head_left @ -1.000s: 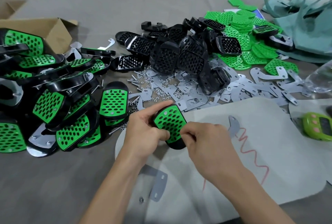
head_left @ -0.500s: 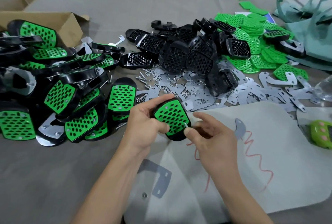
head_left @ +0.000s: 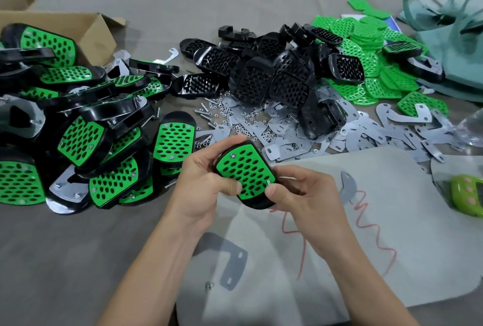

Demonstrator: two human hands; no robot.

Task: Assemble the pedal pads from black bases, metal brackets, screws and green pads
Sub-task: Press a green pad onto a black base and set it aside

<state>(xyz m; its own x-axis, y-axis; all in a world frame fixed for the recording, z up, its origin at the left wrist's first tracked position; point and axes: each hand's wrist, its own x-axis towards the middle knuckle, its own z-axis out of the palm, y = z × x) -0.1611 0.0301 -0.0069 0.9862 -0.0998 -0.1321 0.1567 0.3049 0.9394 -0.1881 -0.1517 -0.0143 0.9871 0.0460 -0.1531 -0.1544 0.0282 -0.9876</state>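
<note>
**Head view: both hands grip one pedal pad above the mat**

I see the left hand (head_left: 206, 182) wrapped around the upper and left edge of a pedal pad (head_left: 244, 174), thumb pressed on its green face and fingers curled behind. The right hand (head_left: 303, 195) meets it from the lower right, thumb tip on the pad's lower right corner, beside a small screw (head_left: 268, 182) seated there. Both hands are closed on the same piece; neither is free.

The pad's long axis runs from upper left to lower right, tilted toward me, green face up. A second screw head (head_left: 232, 155) shows near its top. I judge the next move turns on that lower right corner: the right hand is the nearer one to it, while the left hand steadies the body.

Moving outward, a loose metal bracket (head_left: 227, 263) lies on the grey mat (head_left: 366, 247) below the hands, close to my forearms, with a small nut (head_left: 209, 285) just beside it. Beyond the hands, a scatter of brackets, screws and nuts (head_left: 261, 127) covers the table. Behind that sits a heap of black bases (head_left: 274, 75), and to its right a pile of green pads (head_left: 366, 64). Finished pedal pads (head_left: 78, 129) are stacked well to the left, near a cardboard box (head_left: 78, 28).
</note>
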